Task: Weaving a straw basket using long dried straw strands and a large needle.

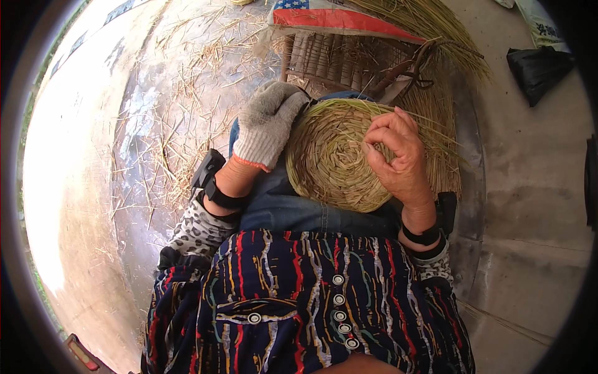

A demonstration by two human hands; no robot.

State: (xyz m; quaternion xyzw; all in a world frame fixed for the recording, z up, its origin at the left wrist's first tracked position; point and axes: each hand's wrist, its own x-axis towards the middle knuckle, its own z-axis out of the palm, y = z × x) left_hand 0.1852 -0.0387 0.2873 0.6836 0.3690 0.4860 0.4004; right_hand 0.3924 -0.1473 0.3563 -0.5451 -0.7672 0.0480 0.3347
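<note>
A round coiled straw mat (333, 162), greenish at its rim, rests on my lap over blue jeans. My left hand (265, 118), in a grey knitted glove with an orange cuff edge, is closed at the mat's upper left rim. A small dark piece shows by its fingertips; its kind is unclear. Over the mat's right side is my bare right hand (398, 149), fingers curled and thumb bent toward them. Loose straw strands (439, 132) pass behind that hand and stick out to the right. Whatever its fingers pinch is hidden.
Beyond my knees stands a slatted wooden frame (339, 59), partly covered by a red, white and blue sheet (349, 20). A long straw bundle (436, 28) lies at its right. Straw scraps (180, 118) litter the floor at left. A black plastic bag (539, 68) sits far right.
</note>
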